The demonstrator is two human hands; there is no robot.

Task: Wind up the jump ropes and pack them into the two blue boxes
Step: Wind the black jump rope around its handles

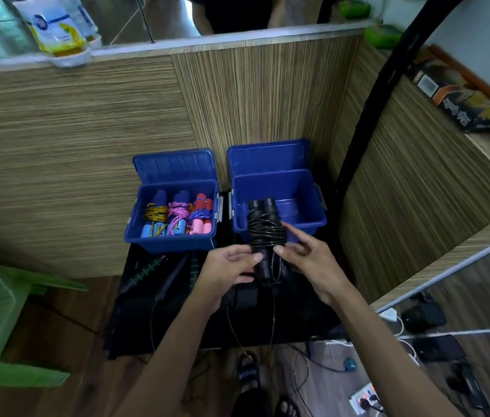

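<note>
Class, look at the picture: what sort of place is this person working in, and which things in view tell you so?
Probably a small shop or home corner, behind a counter. A wood-grain partition walls the spot in, a green plastic chair stands beside it, and a power strip with loose cables lies on the wooden floor.

Both bare forearms reach forward from the bottom edge and converge toward the middle. The left hand has its fingers curled, thumb and fingertips gripping a black rope bundle. The right hand pinches the bundle's other side, its index finger extended.
</note>
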